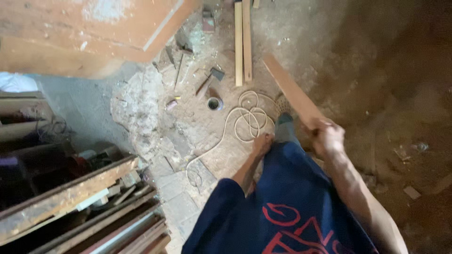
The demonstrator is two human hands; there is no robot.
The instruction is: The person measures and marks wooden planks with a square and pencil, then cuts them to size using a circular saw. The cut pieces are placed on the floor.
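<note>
The right hand (pixel 328 137) clenches a wooden plank (pixel 292 91) angling up-left away over the floor; the left hand (pixel 262 143) hangs loosely open.

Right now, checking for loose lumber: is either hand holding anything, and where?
The right hand grips a wooden plank at its near end; the left hand holds nothing.

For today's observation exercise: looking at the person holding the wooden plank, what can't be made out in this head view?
- Right hand: its grip on the wooden plank is motion-blurred, fingers indistinct.
- Left hand: blurred; touching the cream cord or not, unclear.
- Small floor tools: too small to identify.
- Stacked boards: cut off by the left and bottom edges.
</note>
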